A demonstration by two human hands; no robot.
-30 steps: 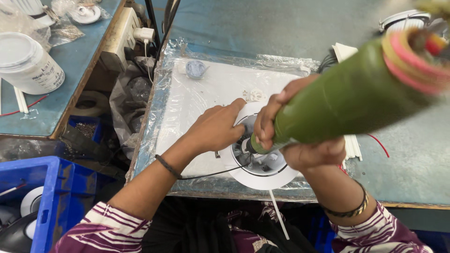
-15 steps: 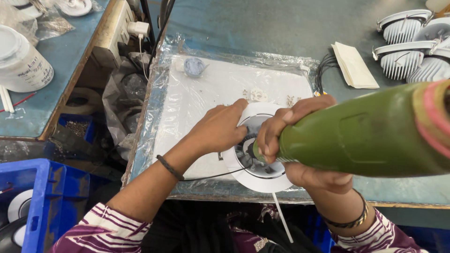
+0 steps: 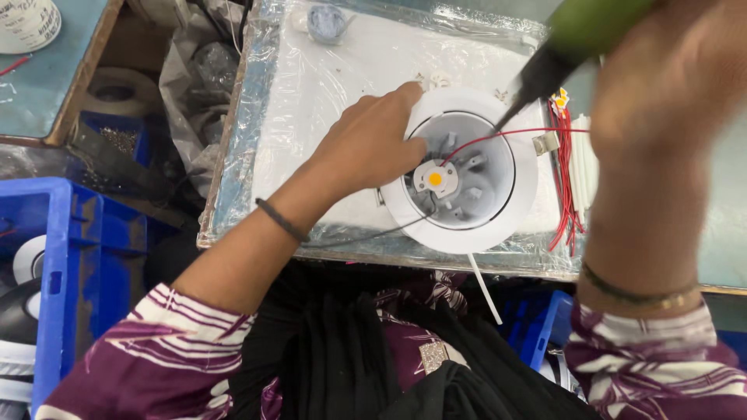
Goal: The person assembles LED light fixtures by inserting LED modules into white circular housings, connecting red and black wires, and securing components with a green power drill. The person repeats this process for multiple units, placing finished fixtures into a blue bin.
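A round white downlight housing (image 3: pixel 523 204) lies face up on a plastic-wrapped white pad (image 3: pixel 342 85). Inside it sits a small LED chip with a yellow centre (image 3: pixel 435 178), with a red wire (image 3: pixel 498 136) running out to the right. My left hand (image 3: pixel 372 146) presses on the housing's left rim. My right hand (image 3: pixel 669 85) is raised at the upper right, gripping a green electric screwdriver (image 3: pixel 591 27) whose dark tip (image 3: pixel 529 85) hovers over the housing's upper right rim.
A bundle of red wires (image 3: pixel 566 179) lies right of the housing. Blue plastic crates (image 3: pixel 62 257) stand at the lower left, with white lamp parts inside. A white tub (image 3: pixel 27 23) sits on the teal bench at top left. A small screw cup (image 3: pixel 325 22) rests at the pad's far edge.
The screwdriver has lifted off the housing and swung up to the right, uncovering the LED chip. My head moved closer, so the view is tighter. My left hand stays on the rim.
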